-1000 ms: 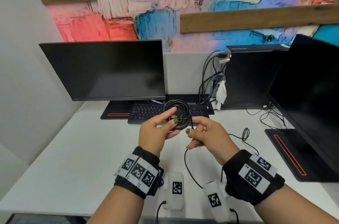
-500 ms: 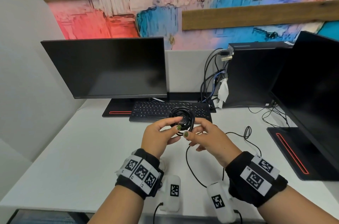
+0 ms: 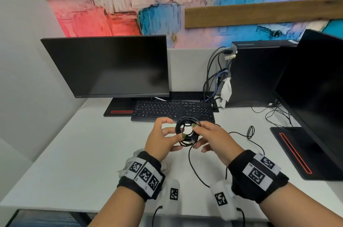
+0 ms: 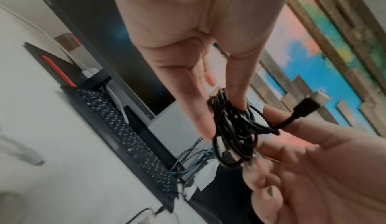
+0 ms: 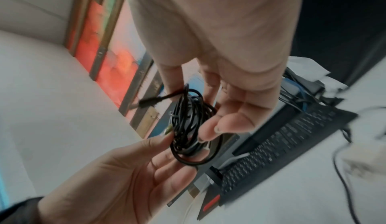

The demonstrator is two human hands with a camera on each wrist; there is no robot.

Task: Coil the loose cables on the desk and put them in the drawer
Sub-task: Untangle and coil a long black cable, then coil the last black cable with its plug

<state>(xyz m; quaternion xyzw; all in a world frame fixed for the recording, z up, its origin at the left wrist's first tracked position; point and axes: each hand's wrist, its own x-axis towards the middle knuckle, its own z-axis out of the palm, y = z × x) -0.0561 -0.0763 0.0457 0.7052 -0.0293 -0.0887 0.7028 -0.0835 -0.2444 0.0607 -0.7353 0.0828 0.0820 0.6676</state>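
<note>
Black cable coil (image 3: 187, 134) hangs just before the keyboard (image 3: 172, 110), pinched between left hand (image 3: 163, 141) and right hand (image 3: 213, 137) fingers. Light, springy loops likely unwind; grip across the bundled strands, tail tucked.

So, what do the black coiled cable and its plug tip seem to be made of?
The black coiled cable, held between the left hand and the right hand, looks jacketed in flexible rubber or plastic: it bends into tight loops and shines slightly. Its black plug with a silvery tip seems moulded plastic with a metal end, though blur leaves this uncertain.
</note>
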